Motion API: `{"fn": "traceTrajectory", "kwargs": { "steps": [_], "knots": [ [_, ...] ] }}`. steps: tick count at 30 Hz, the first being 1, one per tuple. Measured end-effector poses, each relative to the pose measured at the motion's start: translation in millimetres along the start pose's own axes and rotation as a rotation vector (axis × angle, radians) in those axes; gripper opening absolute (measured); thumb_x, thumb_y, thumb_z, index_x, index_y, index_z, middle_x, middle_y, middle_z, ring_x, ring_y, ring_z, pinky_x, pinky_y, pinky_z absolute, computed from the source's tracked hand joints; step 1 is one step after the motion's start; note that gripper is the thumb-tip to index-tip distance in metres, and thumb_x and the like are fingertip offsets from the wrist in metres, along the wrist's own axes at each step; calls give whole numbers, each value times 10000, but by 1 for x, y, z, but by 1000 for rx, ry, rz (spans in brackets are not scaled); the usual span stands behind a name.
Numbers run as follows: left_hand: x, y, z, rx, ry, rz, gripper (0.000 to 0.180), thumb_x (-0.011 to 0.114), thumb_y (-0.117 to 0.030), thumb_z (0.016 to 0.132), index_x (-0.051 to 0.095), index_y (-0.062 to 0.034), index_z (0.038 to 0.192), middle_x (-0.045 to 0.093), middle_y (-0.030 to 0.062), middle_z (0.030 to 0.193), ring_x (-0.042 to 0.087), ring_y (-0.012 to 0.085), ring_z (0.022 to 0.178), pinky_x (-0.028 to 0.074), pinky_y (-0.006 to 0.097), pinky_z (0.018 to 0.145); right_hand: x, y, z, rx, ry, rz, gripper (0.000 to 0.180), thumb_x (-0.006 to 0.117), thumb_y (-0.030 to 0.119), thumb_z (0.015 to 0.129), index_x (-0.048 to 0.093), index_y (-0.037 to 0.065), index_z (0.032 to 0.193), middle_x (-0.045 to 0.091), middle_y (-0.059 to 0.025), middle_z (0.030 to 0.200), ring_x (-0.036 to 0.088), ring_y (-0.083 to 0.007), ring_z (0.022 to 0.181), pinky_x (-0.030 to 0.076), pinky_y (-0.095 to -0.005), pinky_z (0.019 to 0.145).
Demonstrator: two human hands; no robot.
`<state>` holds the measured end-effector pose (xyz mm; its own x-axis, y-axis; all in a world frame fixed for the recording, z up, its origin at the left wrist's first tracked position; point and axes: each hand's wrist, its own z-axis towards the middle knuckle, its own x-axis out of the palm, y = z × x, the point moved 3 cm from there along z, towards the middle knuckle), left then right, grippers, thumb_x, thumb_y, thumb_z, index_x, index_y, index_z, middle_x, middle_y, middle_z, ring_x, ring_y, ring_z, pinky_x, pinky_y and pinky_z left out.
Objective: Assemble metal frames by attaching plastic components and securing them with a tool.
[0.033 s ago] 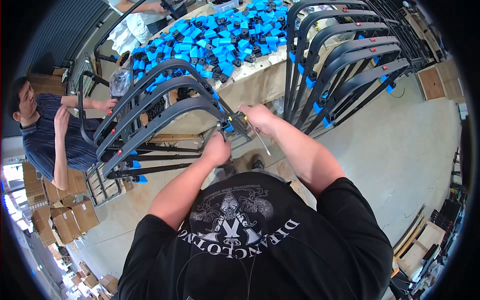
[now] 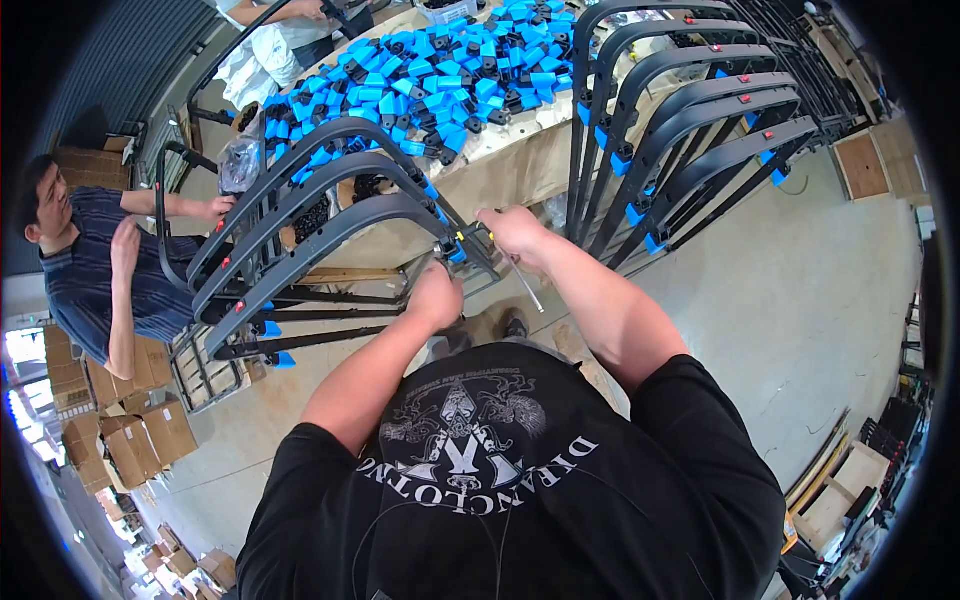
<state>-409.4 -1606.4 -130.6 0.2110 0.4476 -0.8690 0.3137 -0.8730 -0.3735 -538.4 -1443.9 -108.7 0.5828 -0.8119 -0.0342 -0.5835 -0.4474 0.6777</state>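
My right hand (image 2: 518,236) is closed around a screwdriver (image 2: 527,284). The bare metal shaft slants down and to the right, and a bit of yellow shows by the fingers. To its left, my left hand (image 2: 437,297) is closed at the lower end of the nearest black curved tube frame (image 2: 378,217), beside a blue end piece (image 2: 457,254). Its fingertips are mostly hidden, so what exactly they pinch is unclear. Two similar curved frames stand just behind this one, each with a small red part on its bend.
Blue and black plastic pieces (image 2: 430,85) cover the worktable (image 2: 510,150) ahead. More curved frames (image 2: 700,110) lean along its right side. A co-worker (image 2: 110,260) stands at the left, one hand by the frames. Cardboard boxes (image 2: 140,440) are stacked at the lower left.
The screwdriver's tip has shifted very slightly to the right and down. My hands and the frames stay practically where they were.
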Motion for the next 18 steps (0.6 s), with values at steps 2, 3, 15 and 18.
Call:
{"fn": "traceTrajectory", "kwargs": {
  "steps": [2, 3, 15, 18],
  "knots": [
    [-22, -19, 1, -82, 191, -372, 281, 618, -181, 910, 625, 85, 1001, 699, 212, 899, 721, 287, 767, 591, 435, 630, 0, -7, 4, -75, 4, 86, 403, 569, 366, 992, 639, -31, 983, 636, -109, 743, 582, -210, 588, 491, -366, 600],
    [-26, -27, -1, -180, 388, -740, 251, 609, -164, 909, 635, 74, 984, 698, 202, 882, 714, 283, 706, 587, 418, 579, 0, -8, 5, -147, 22, 170, 429, 580, 387, 998, 628, -38, 1037, 651, -116, 783, 589, -215, 608, 500, -372, 630],
    [-3, 2, 5, 57, 38, -138, 400, 595, -202, 914, 494, 165, 1036, 661, 371, 971, 671, 496, 929, 541, 525, 853, 11, 7, -9, 93, 4, 262, 309, 571, 338, 996, 562, 29, 976, 586, -82, 736, 493, -175, 536, 442, -376, 485],
    [-14, -7, 6, 66, 91, -166, 420, 600, -208, 915, 493, 176, 1047, 662, 372, 980, 670, 496, 945, 541, 518, 866, 17, 7, -13, 6, -75, 470, 306, 583, 341, 995, 546, 40, 1036, 568, -76, 729, 460, -169, 513, 437, -367, 480]
  ]
}}
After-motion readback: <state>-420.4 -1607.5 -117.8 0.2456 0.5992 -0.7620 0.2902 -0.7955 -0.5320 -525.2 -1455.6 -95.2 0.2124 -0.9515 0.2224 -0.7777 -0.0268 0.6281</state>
